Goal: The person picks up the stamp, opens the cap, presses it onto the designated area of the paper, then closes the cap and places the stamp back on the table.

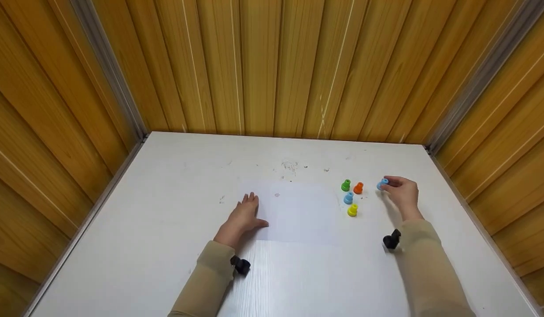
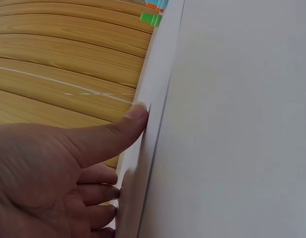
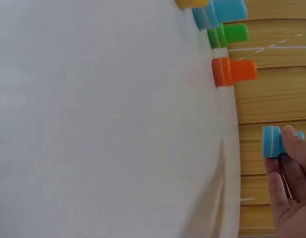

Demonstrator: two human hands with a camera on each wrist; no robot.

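Note:
My right hand [image 1: 401,193] pinches a small light-blue plastic stamp [image 3: 272,142] by its narrow handle, between thumb and fingers. In the right wrist view its wide round base stands out free from the fingers, apart from the other stamps. My left hand [image 1: 245,215] lies at the left side of a white sheet of paper [image 1: 302,215], thumb stretched out over the sheet and nothing gripped. To the right of the paper stand a green stamp [image 1: 346,185], an orange stamp [image 1: 358,188], a second blue stamp [image 1: 349,198] and a yellow stamp [image 1: 353,210].
The white table [image 1: 135,229] carries dark scuff marks [image 1: 290,165] towards its far side. Yellow wood-grain panels [image 1: 258,66] wall it in at the back and on both sides. A black wrist camera [image 1: 241,265] sits at the left sleeve, another black camera [image 1: 391,240] at the right.

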